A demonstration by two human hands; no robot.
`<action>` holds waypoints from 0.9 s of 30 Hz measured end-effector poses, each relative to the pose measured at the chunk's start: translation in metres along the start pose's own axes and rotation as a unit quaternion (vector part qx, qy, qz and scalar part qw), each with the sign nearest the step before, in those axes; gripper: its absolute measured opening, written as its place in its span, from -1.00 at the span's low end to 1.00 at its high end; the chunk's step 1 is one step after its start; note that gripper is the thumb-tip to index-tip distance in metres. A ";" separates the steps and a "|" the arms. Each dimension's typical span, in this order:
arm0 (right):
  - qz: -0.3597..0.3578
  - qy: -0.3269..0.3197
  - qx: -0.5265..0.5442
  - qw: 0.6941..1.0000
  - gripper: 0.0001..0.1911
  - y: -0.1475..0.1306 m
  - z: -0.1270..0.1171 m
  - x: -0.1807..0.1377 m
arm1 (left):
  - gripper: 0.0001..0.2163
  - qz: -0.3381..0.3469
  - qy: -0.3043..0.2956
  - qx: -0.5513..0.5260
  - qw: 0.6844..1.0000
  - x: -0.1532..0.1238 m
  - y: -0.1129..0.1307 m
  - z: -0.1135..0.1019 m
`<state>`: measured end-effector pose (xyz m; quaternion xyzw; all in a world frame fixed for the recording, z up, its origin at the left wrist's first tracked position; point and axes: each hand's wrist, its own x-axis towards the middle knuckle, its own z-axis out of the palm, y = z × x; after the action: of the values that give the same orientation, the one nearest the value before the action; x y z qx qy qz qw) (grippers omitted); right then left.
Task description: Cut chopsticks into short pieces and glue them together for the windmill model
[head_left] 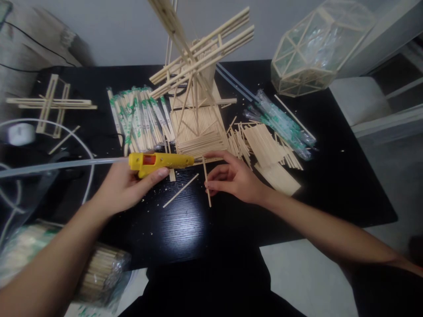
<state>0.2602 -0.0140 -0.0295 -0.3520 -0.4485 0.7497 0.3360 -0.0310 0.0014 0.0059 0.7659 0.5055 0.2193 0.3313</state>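
My left hand (132, 185) is wrapped round a yellow hot glue gun (161, 162), its nozzle end pointing right. A long translucent glue stick (66, 166) runs out of its back to the left. My right hand (234, 178) pinches a thin wooden stick (207, 187), held roughly upright near the gun's tip; I cannot tell whether the two touch. Another loose stick (180, 190) lies slanted on the black table between my hands. Behind them stands a windmill-like model (198, 66) made of wooden sticks, on a base (198, 127) of sticks laid side by side.
Wrapped chopsticks (139, 116) lie left of the model. Cut sticks and flat stick panels (264, 143) lie to its right, beside plastic wrappers (280, 123). A stick cross frame (53, 105) is at far left, a faceted stick-framed basket (307, 53) at back right, and bagged sticks (102, 273) at front left.
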 end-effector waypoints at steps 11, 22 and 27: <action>0.003 0.003 0.003 1.000 -0.36 -0.001 0.001 -0.001 | -0.72 0.020 0.013 -0.005 1.000 -0.001 -0.003 0.001; 0.002 -0.003 0.005 1.000 -0.35 -0.003 0.002 -0.001 | -0.75 0.031 0.010 0.001 0.999 -0.002 -0.004 0.000; 0.003 -0.006 0.004 1.000 -0.34 -0.002 0.001 -0.001 | -0.75 0.030 0.011 -0.004 0.999 -0.002 -0.006 0.001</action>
<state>0.2603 -0.0150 -0.0273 -0.3474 -0.4465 0.7546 0.3327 -0.0346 0.0009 0.0010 0.7766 0.4852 0.2395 0.3226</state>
